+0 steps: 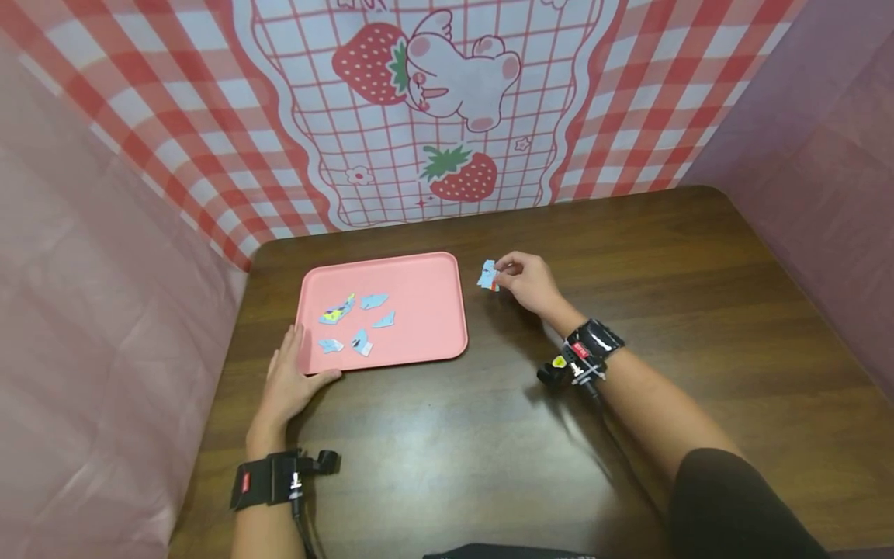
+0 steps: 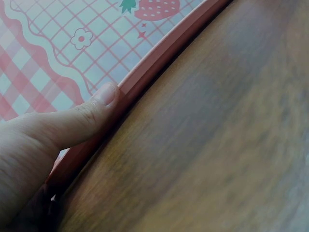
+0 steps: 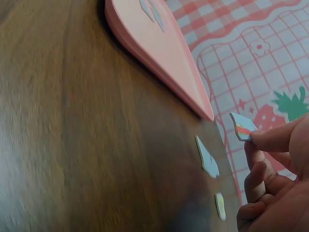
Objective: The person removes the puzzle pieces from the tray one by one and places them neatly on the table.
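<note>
My right hand [image 1: 532, 286] pinches a small flat light-blue piece [image 3: 242, 127] with a red-orange stripe between thumb and fingers, raised above the table. Below it, a pale blue pointed piece [image 3: 207, 159] and a smaller piece with a yellow mark [image 3: 220, 206] lie on the wood. My left hand [image 1: 285, 384] rests at the near left corner of the pink tray [image 1: 426, 310], thumb along its front rim and fingers along its left side. Inside the tray are several irregular pieces, among them a yellow-patterned one [image 1: 337, 312] and a plain blue one [image 1: 383, 320].
The brown wooden table [image 1: 447, 450] extends in front of and to the right of the tray. Behind it hangs a red checked cloth [image 1: 447, 116] with strawberries and a cartoon animal. Pink drapes [image 1: 91, 310] flank both sides. Cables run from the wrist cameras.
</note>
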{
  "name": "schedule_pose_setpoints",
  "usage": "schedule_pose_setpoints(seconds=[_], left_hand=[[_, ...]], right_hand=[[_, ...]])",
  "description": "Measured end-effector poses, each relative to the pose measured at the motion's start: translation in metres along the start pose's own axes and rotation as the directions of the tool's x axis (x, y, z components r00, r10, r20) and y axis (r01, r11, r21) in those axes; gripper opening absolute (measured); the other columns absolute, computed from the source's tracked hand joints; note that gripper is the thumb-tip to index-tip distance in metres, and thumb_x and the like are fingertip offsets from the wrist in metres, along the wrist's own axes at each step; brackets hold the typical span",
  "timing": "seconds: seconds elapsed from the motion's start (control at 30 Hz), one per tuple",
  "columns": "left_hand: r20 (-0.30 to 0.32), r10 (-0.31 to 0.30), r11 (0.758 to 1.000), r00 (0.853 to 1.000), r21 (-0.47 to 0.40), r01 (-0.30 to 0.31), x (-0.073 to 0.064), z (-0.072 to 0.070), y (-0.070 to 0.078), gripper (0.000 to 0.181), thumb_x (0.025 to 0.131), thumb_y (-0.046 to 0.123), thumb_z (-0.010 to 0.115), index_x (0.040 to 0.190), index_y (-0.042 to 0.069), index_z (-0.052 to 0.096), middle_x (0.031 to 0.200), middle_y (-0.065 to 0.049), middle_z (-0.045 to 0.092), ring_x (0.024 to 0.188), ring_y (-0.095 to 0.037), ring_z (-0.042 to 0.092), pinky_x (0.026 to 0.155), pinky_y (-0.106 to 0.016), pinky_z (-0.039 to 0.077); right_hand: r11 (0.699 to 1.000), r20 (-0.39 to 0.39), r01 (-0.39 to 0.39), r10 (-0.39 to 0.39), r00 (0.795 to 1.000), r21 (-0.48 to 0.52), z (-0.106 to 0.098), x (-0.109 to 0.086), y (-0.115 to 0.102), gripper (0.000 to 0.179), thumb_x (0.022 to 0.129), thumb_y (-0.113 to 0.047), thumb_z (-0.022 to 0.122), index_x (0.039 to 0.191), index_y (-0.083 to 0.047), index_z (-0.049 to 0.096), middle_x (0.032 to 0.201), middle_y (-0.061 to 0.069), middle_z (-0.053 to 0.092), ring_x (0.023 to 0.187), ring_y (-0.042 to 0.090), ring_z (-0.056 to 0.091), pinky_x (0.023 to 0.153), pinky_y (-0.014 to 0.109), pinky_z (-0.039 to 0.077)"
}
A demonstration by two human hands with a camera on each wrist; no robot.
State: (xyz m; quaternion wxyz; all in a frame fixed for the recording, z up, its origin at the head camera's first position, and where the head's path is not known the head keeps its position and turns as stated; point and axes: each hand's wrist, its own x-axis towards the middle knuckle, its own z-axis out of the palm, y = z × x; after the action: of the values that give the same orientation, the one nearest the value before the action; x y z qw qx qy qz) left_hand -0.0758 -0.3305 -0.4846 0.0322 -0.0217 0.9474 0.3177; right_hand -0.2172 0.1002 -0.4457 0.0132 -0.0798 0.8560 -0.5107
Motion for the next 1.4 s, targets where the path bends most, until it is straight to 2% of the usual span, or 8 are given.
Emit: schedule_pose_setpoints(seconds=[0.53, 0.77, 1.1, 1.4], left_hand=[[-0.004, 0.009, 1.0, 1.0, 0.012, -0.009, 0.003, -0.002, 0.001, 0.119, 0.079, 0.051, 0.083, 0.16, -0.002, 0.013, 0.165, -0.027, 0.006, 0.151, -0.046, 0.008, 0.12, -0.061, 0.004], [-0.002, 0.009, 1.0, 1.0, 0.014, -0.009, 0.002, -0.002, 0.0, 0.119, 0.08, 0.051, 0.083, 0.16, -0.003, 0.013, 0.165, -0.026, 0.006, 0.152, -0.044, 0.007, 0.12, -0.061, 0.005], [0.003, -0.002, 1.0, 1.0, 0.007, 0.002, 0.001, -0.001, -0.002, 0.119, 0.08, 0.053, 0.082, 0.16, -0.001, 0.012, 0.166, -0.025, 0.006, 0.152, -0.044, 0.007, 0.12, -0.061, 0.004], [-0.002, 0.006, 1.0, 1.0, 0.002, -0.006, 0.0, 0.0, -0.001, 0.119, 0.08, 0.051, 0.083, 0.16, -0.002, 0.013, 0.166, -0.025, 0.006, 0.152, -0.044, 0.007, 0.12, -0.061, 0.005]], right_hand=[[0.996, -0.048, -0.043, 0.039, 0.998, -0.082, -0.034, 0.008, 0.027, 0.014, 0.09, -0.005, 0.072, 0.102, 0.003, 0.072, 0.095, 0.019, 0.074, 0.079, 0.016, 0.064, 0.07, 0.024, 0.047], [0.992, -0.09, -0.061, 0.051, 0.995, -0.107, -0.046, 0.009, 0.037, 0.016, 0.09, -0.006, 0.072, 0.103, 0.003, 0.072, 0.096, 0.021, 0.073, 0.079, 0.018, 0.062, 0.067, 0.025, 0.045], [0.978, -0.12, -0.088, 0.066, 0.991, -0.19, -0.06, 0.017, 0.056, 0.017, 0.09, -0.009, 0.072, 0.102, 0.001, 0.073, 0.095, 0.018, 0.074, 0.077, 0.014, 0.062, 0.073, 0.03, 0.045], [0.958, -0.11, -0.126, 0.1, 0.989, -0.256, -0.065, 0.022, 0.064, 0.018, 0.09, -0.009, 0.068, 0.104, 0.001, 0.073, 0.096, 0.018, 0.073, 0.087, 0.028, 0.064, 0.077, 0.036, 0.046]])
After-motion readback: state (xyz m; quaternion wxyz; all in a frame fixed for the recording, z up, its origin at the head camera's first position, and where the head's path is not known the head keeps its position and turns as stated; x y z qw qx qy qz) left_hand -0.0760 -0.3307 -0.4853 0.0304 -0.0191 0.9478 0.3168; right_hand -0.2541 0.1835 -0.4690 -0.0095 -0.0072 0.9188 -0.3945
